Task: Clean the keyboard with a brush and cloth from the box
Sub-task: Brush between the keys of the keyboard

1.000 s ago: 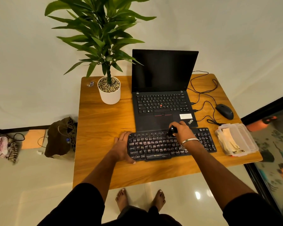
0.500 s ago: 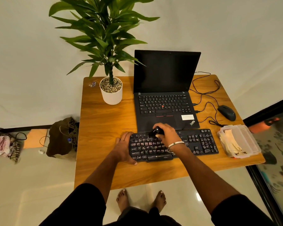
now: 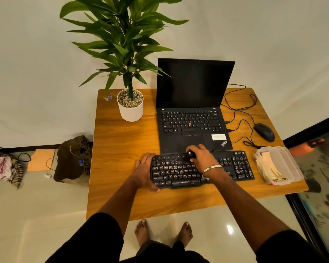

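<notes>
The brushing step looks under way: the right hand (image 3: 199,156) grips a small black brush (image 3: 190,156) on the far key rows of the black plastic keyboard (image 3: 234,168) at the table's near edge, while the left hand (image 3: 145,172) rests flat with relaxed fingers on its left end, so the next move probably calls for sweeping the remaining rows before fetching the cream cloth (image 3: 268,166) from the clear plastic box (image 3: 291,164) on the right.

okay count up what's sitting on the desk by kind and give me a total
Laptop: 1
Keyboard: 1
Mouse: 1
Potted plant: 1
Plastic box: 1
Brush: 1
Small wrapper: 1
Total: 7

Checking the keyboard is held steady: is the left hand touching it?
Touching. The head view shows the left hand lying flat against the keyboard's left end.
</notes>
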